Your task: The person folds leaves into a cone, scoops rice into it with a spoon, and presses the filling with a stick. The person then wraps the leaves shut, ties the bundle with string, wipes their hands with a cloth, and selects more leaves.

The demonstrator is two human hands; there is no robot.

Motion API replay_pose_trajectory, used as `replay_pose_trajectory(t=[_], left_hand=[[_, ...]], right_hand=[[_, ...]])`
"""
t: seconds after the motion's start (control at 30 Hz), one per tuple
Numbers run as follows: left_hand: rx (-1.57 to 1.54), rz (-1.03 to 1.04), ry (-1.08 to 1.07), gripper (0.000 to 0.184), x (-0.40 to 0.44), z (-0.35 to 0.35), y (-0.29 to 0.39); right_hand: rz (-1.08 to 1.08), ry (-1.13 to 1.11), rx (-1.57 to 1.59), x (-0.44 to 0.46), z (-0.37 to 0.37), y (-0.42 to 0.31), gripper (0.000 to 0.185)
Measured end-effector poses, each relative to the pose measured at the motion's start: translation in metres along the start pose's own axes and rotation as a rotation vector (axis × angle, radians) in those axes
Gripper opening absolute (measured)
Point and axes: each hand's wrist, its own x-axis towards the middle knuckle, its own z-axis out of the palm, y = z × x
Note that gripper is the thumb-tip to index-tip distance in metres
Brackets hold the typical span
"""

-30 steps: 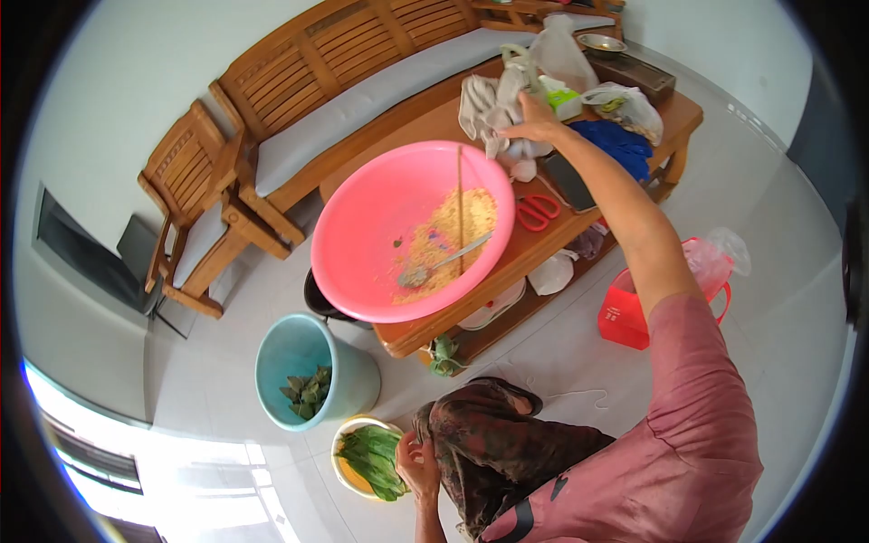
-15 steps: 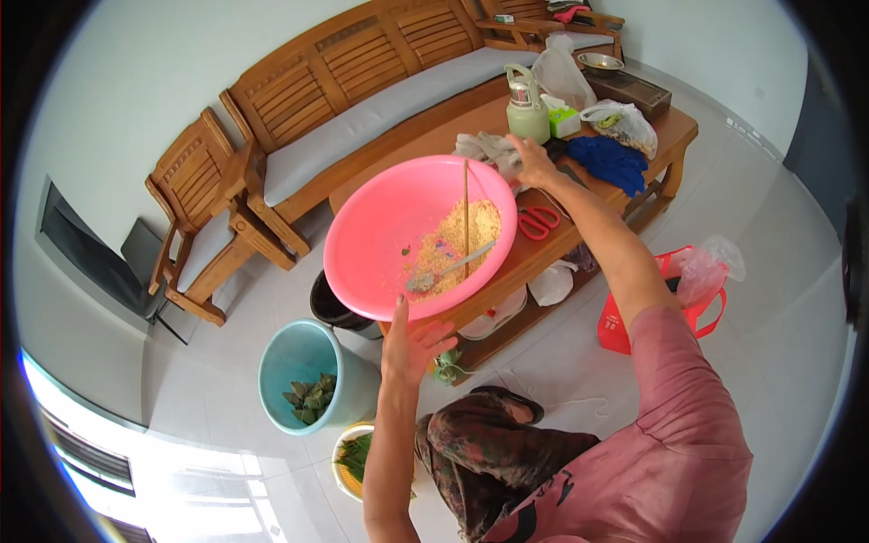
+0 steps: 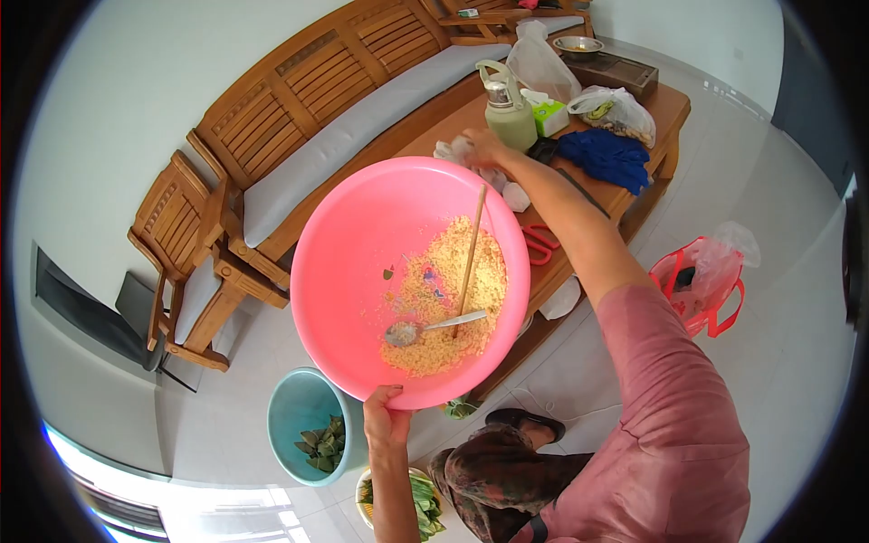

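A large pink basin (image 3: 339,271) tilts toward me, its near rim in my left hand (image 3: 387,418), thumb over the edge. Yellowish grain (image 3: 480,281) lies along its right side. Resting in the grain are a metal spoon (image 3: 404,334) and a wooden stick (image 3: 470,258). Behind the far rim, my right hand (image 3: 486,147) is on a crumpled whitish cloth (image 3: 449,151), its fingers curled and partly hidden. Red-handled scissors (image 3: 540,244) lie on the table just right of the basin.
The wooden table (image 3: 665,122) also bears a green flask (image 3: 511,118), a tissue pack (image 3: 549,118), a blue cloth (image 3: 605,158) and plastic bags. A teal bucket (image 3: 281,421) with leaf-wrapped parcels and a basket of leaves (image 3: 421,507) stand on the floor, as does a red bag (image 3: 715,299).
My left hand has closed on the near rim of the basin, and the basin now tilts more and appears nearer. My right hand has moved left and down onto the whitish cloth, fingers curling.
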Motion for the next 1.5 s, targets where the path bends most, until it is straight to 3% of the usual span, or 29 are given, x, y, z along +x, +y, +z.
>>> replay_pose_trajectory(t=[0.27,0.57,0.73,0.83,0.9,0.97,1.0,1.03,1.1,1.13,1.17,1.2,1.27,1.33,1.4,1.5], left_hand=[[-0.095,0.008,0.003,0.048,0.008,-0.017,-0.006],[-0.028,0.008,-0.031,0.052,0.013,-0.025,-0.004],[0.006,-0.025,0.007,0.045,0.012,-0.011,0.007],[-0.010,-0.034,-0.018,0.040,0.029,-0.016,0.009],[0.073,-0.080,-0.092,0.035,0.047,-0.031,0.017],[0.055,-0.084,-0.094,0.031,0.060,-0.029,0.025],[0.069,-0.027,-0.045,0.031,0.050,-0.013,0.030],[0.085,0.032,-0.087,0.039,0.049,-0.013,0.031],[0.224,-0.104,-0.074,0.060,0.038,-0.033,0.040],[0.271,-0.027,-0.057,0.070,0.024,-0.040,0.043],[0.259,0.052,0.038,0.075,0.011,-0.055,0.043],[0.241,0.163,0.099,0.067,-0.013,-0.072,0.044],[0.148,0.334,0.191,0.051,-0.056,-0.137,0.044],[0.067,0.376,0.510,0.041,-0.103,-0.226,0.022],[0.051,0.307,0.870,0.037,-0.156,-0.309,-0.025],[0.033,0.158,0.947,0.017,-0.217,-0.370,-0.111]], right_hand=[[-0.066,-0.303,0.279,-0.036,0.038,0.007,0.031],[-0.098,-0.490,0.661,-0.090,0.021,-0.001,0.029],[-0.102,-0.654,0.985,-0.110,-0.027,-0.014,0.028],[-0.102,-0.624,0.995,-0.121,-0.053,-0.012,0.027],[-0.118,-0.393,0.590,-0.134,-0.070,-0.003,0.031],[0.118,-0.363,0.891,-0.162,-0.084,0.004,0.032],[-0.044,-0.258,0.692,-0.178,-0.087,0.005,0.031],[-0.016,-0.299,0.749,-0.196,-0.094,0.011,0.032],[0.009,-0.299,0.756,-0.257,-0.116,-0.019,0.026],[-0.007,-0.474,0.783,-0.289,-0.116,-0.021,0.020],[-0.028,-0.632,0.804,-0.318,-0.119,-0.020,0.015],[0.013,-0.814,0.876,-0.360,-0.105,-0.014,0.011],[0.172,-1.290,0.669,-0.439,-0.091,-0.007,0.021],[0.281,-1.470,0.719,-0.496,-0.073,-0.011,0.033],[0.376,-1.387,0.865,-0.513,-0.067,-0.033,0.038],[0.529,-1.306,0.958,-0.517,-0.073,-0.072,0.045]])
